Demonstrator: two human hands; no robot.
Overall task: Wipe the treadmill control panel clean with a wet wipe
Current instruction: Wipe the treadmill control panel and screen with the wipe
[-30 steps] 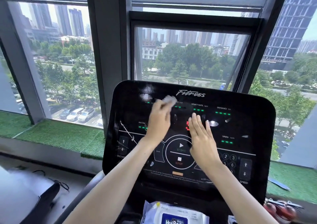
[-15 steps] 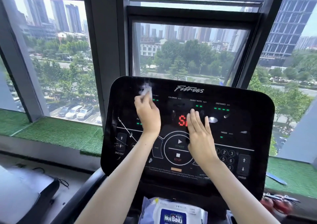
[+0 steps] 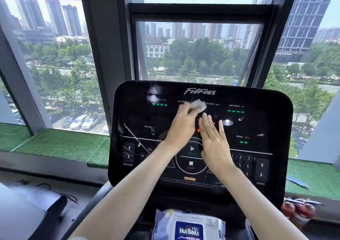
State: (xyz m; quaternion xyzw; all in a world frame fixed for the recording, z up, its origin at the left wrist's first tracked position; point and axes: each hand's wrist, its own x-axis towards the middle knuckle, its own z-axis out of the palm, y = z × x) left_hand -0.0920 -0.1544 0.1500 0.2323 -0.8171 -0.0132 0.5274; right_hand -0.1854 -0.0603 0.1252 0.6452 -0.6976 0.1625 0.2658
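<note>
The black treadmill control panel (image 3: 266,100) fills the middle of the view, with green readouts, a round START/STOP pad and number keys. My left hand (image 3: 181,125) holds a small white wet wipe (image 3: 198,105) and presses it on the upper middle of the panel, near the CALORIES and HEART RATE labels. My right hand (image 3: 214,140) lies flat on the panel's centre with straight fingers, partly covering the red display.
A white and blue wet wipe pack (image 3: 187,225) lies on the tray below the panel. Large windows (image 3: 55,65) stand behind, with green turf (image 3: 60,144) on the sill. A dark bag (image 3: 33,208) sits low left. Red objects (image 3: 298,210) lie low right.
My left hand swept the wipe from the panel's upper middle to its upper left and back right toward the centre. My right hand stayed flat on the panel.
</note>
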